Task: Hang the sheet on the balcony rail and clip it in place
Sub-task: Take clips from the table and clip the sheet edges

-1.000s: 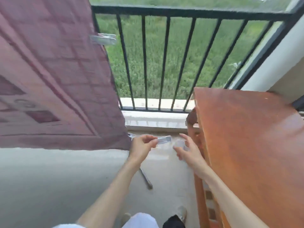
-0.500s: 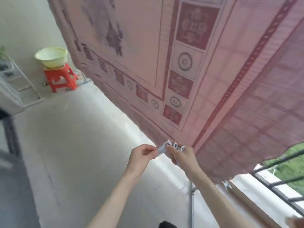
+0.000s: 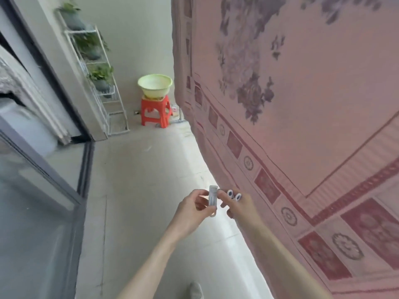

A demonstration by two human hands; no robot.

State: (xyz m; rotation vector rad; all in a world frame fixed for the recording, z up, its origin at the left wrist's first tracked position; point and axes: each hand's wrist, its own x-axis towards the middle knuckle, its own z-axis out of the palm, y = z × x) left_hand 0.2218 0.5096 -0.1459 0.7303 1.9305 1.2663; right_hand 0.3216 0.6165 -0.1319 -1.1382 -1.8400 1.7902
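Translucent grey plastic clip (image 3: pixel 212 200), upright and pinched between thumb and fingers of the left hand (image 3: pixel 194 209), with the right hand (image 3: pixel 237 203) touching its other side, fingers curled, seemingly cupping further clips whose pale ends show at its knuckles; the pair meet low in front of the body, probably to ready one clip for fixing. Pink patterned cotton sheet (image 3: pixel 302 104), draped just right of the hands, its rail out of view. Beyond, by the far wall: pale green plastic basin (image 3: pixel 155 86) on red plastic stool (image 3: pixel 155 112), white wire plant rack (image 3: pixel 101 83) alongside.
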